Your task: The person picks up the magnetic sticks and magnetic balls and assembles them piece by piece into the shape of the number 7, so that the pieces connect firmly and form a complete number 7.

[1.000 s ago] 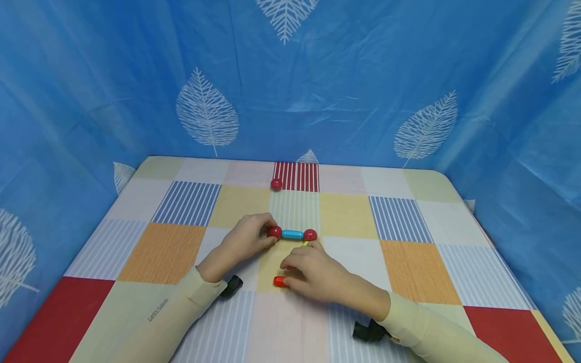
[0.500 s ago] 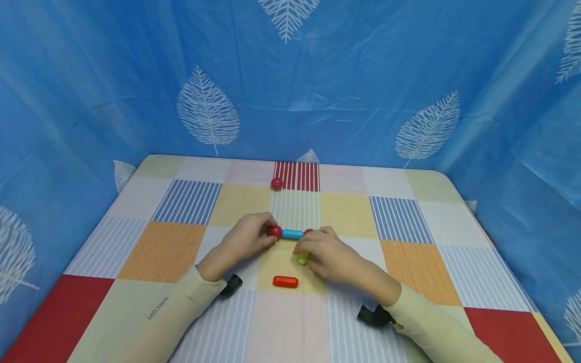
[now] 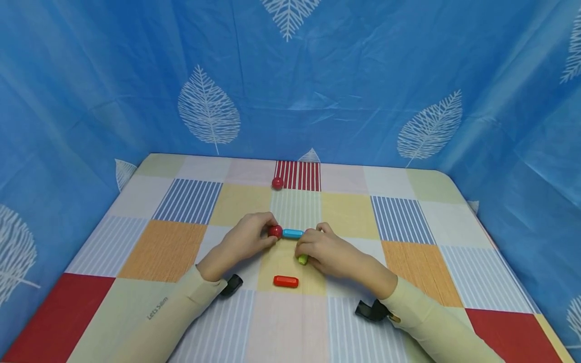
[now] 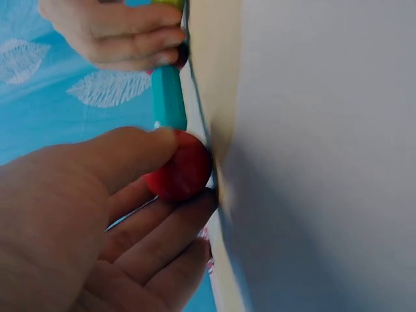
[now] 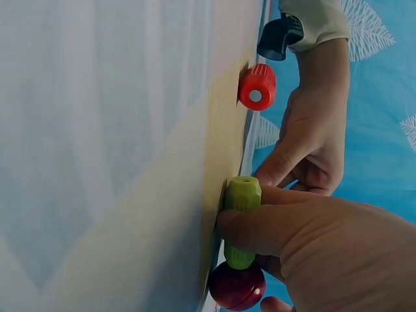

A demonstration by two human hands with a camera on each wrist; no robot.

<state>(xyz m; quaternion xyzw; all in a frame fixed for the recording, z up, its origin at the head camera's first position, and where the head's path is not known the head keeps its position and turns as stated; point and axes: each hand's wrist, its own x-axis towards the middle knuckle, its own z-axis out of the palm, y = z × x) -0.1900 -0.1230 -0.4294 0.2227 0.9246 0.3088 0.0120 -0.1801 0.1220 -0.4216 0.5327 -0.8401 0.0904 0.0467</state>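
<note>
A red ball (image 4: 184, 170) is pinched between the thumb and fingers of my left hand (image 3: 247, 237). Joined to it is a blue rod (image 3: 292, 234), which runs right toward a second red ball (image 5: 237, 286), mostly covered by my right hand in the head view. My right hand (image 3: 333, 253) pinches a lime-green rod (image 5: 242, 218) between thumb and fingers. The rod's one end meets the second ball and its other end points toward me. On the table in front of both hands lies a loose red rod (image 3: 286, 281).
Farther back, a third red ball (image 3: 277, 183) rests on the red-striped patch of the checked tablecloth (image 3: 349, 214). A blue curtain (image 3: 336, 91) with white leaf prints hangs behind and beside the table. A black wrist mount (image 3: 373, 310) sits below the right sleeve.
My right hand has moved up and right, from over the red rod to the second ball, bringing the green rod into view there. The left hand keeps its place on the first ball.
</note>
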